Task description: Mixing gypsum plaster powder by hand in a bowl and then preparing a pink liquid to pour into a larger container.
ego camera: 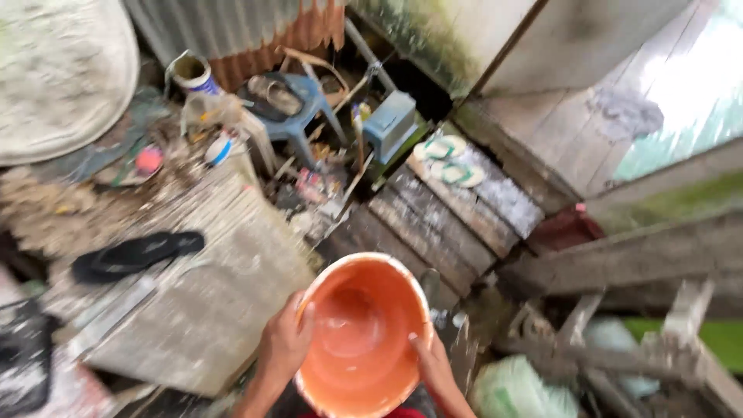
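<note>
Below | left hand [285, 340] and right hand [430, 364] both grip orange bucket [364, 333] rim | blue-banded can [193, 74] far left

Glossy orange plastic bucket [362, 333]; rough weathered wood planks [457, 205]; rusty corrugated metal sheet [255, 31].

Bucket [362, 334] at bottom centre, left hand [285, 340] on left rim, right hand [433, 365] on right rim. Slab [209, 310] left of bucket, sandal [138, 254] on it. Planks [457, 209] behind bucket, flip-flops [447, 159] on planks. Stool [298, 108] behind slab.
</note>
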